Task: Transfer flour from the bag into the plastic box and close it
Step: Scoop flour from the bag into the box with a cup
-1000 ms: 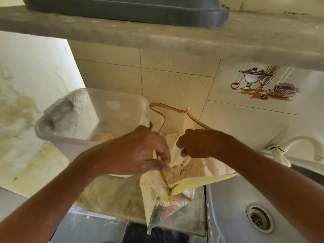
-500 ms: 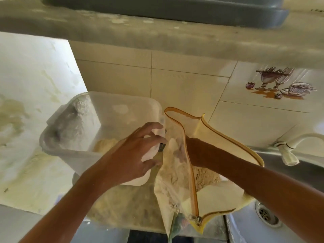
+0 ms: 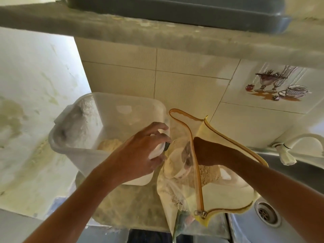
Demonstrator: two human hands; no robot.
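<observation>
Left hand gripped the plastic box rim. Right hand sat inside the flour bag; its grip couldn't be seen.

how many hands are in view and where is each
2. The left hand holds the near right rim of the clear plastic box; the right hand is inside the open yellow zippered flour bag, mostly hidden behind its wall.

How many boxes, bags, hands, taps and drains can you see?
Boxes: 1, box
Bags: 1, bag
Hands: 2, left hand, right hand inside the bag
Taps: 1, tap
Drains: 1, drain
Total: 6
</observation>
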